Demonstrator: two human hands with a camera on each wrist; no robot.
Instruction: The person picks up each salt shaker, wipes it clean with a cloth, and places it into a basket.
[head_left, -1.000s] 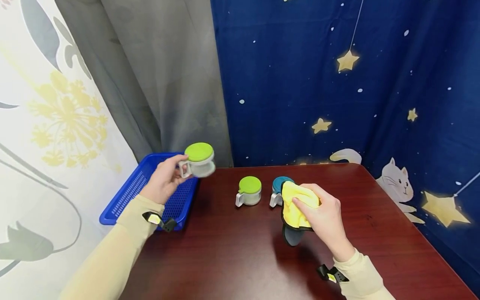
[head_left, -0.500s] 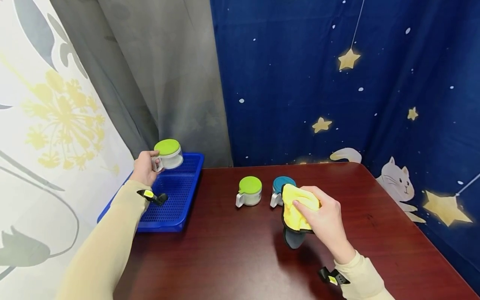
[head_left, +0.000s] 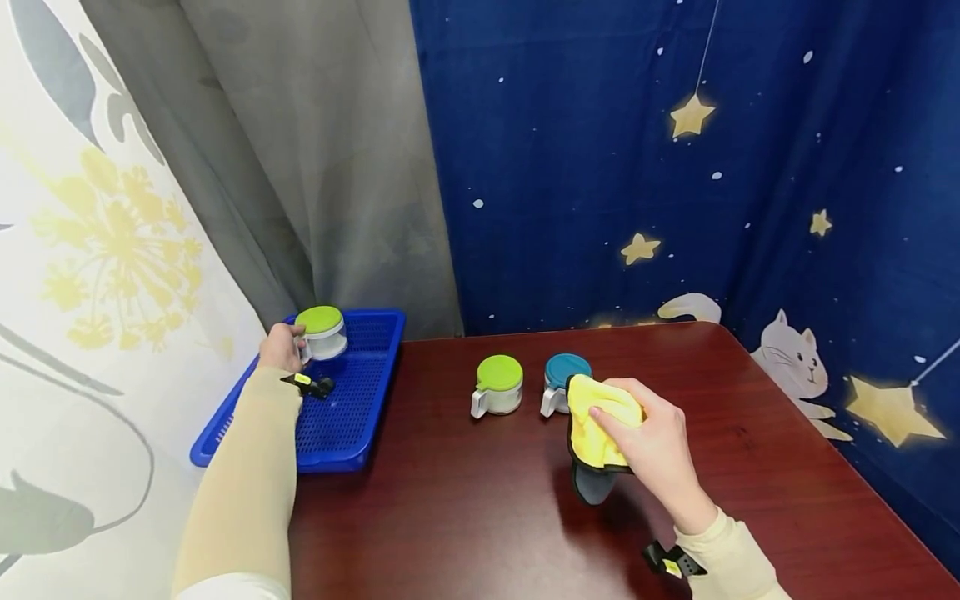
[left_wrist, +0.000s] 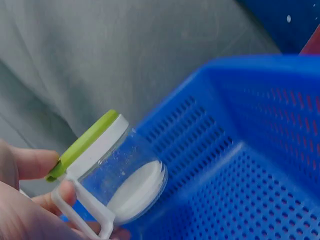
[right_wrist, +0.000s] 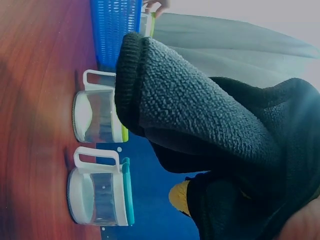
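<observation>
My left hand (head_left: 282, 347) grips the white handle of a clear seasoning jar (head_left: 324, 335) with a green lid. The jar is inside the far left part of the blue basket (head_left: 348, 425). In the left wrist view the jar (left_wrist: 132, 170) shows white contents at its base; whether it touches the basket floor I cannot tell. My right hand (head_left: 663, 437) pinches a folded cloth (head_left: 600, 421), yellow on one face and grey on the other, with black edging. The cloth hangs above the table, just in front of a blue-lidded jar (head_left: 567, 368), hiding part of it.
A second green-lidded jar (head_left: 499, 387) stands upright on the dark red table (head_left: 465, 517), left of the blue-lidded one, handle toward me. Grey curtain (head_left: 360, 167) and star-patterned blue curtain (head_left: 555, 183) hang behind the table. A pale printed curtain (head_left: 97, 333) borders the left side.
My left hand has carried the green-lidded jar left from beside the basket, then lowered it into the basket. The right hand and cloth have hardly moved.
</observation>
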